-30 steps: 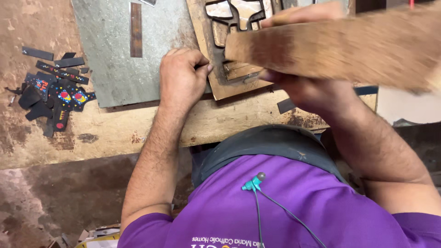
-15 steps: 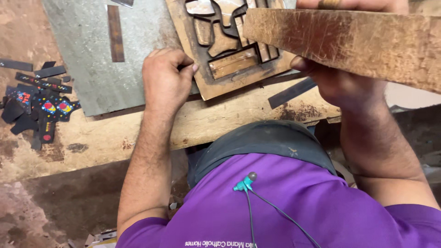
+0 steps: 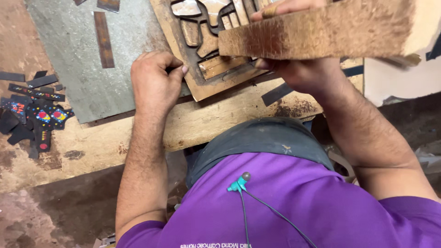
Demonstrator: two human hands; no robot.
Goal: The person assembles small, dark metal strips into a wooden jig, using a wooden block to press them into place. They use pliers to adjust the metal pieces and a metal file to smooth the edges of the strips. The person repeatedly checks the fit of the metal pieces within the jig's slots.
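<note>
A big wooden bench [image 3: 216, 121] runs across the view, rough and stained. On it lies a flat grey sheet [image 3: 87, 59], dull and speckled, with a thin brown strip [image 3: 103, 39] on top.

Next comes the wood block [image 3: 321, 30]. It is thick, brown and fuzzy along its side. The right hand [image 3: 303, 69] grips it tight, fingers over the top and thumb below. The block is up in the air above the bench. Its long side runs left to right, with the far right end tipped up a bit.

Under it sits a square wooden die [image 3: 206, 50] with shiny metal edges that make curvy shapes. It lies flat and turned at a slant.

The left hand [image 3: 154, 82] is curled shut into a fist at the die's left edge, pinching something too small to tell.

Far left lies a pile of small dark cut pieces [image 3: 34, 110], some with bright red, blue and yellow dots.
</note>
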